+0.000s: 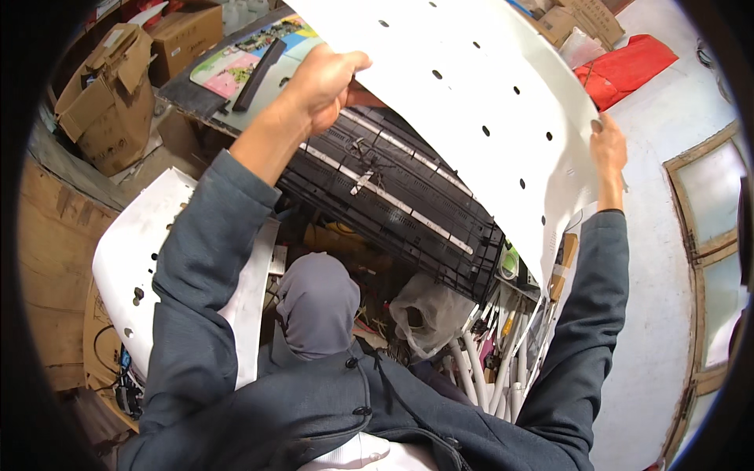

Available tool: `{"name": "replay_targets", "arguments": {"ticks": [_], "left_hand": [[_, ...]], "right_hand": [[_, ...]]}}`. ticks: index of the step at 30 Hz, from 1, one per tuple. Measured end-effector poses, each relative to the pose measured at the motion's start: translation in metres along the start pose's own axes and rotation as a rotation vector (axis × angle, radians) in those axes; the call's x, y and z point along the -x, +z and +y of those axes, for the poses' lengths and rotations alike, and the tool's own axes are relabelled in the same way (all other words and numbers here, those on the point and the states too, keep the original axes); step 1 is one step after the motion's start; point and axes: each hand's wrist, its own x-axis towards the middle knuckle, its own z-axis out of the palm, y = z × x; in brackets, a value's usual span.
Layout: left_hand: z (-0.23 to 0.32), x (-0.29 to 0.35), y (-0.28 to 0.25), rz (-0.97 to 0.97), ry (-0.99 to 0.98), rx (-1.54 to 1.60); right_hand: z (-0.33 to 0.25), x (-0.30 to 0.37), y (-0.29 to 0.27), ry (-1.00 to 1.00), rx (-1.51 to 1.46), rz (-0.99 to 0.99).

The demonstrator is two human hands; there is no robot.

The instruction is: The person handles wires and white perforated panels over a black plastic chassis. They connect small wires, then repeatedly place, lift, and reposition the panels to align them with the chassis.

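Observation:
A large white sheet with rows of dark oval holes (463, 86) is held up and bowed between my hands. My left hand (326, 86) is closed round its left edge, thumb on top. My right hand (609, 149) pinches its right edge, near the wall. Below lies a black flat-screen TV back frame (369, 196), crossed by white LED strips (385, 196) with a small tangle of dark wires near its middle. The sheet hides the far right part of the frame.
Another white holed sheet (126, 267) leans at my left. Cardboard boxes (110, 102) stand back left. A dark bar (259, 74) lies on the bench. White tubes (479, 369) and a clear plastic bag (432, 310) sit below the frame. A red bag (628, 69) is by the right wall.

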Motion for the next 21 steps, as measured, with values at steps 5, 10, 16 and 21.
{"name": "replay_targets", "arguments": {"ticks": [5,10,16,21], "left_hand": [[-0.069,0.028,-0.034,0.159,-0.162,-0.076],[-0.121,0.047,-0.064,0.171,-0.397,-0.095],[-0.159,0.060,-0.085,0.240,-0.491,-0.078],[-0.178,0.073,-0.092,0.296,-0.530,-0.067]], "right_hand": [[-0.051,0.044,0.053,-0.056,0.013,-0.162],[-0.079,0.077,0.098,-0.060,-0.027,-0.245],[-0.095,0.093,0.139,-0.148,-0.039,-0.293],[-0.106,0.110,0.158,-0.166,-0.091,-0.296]]}}
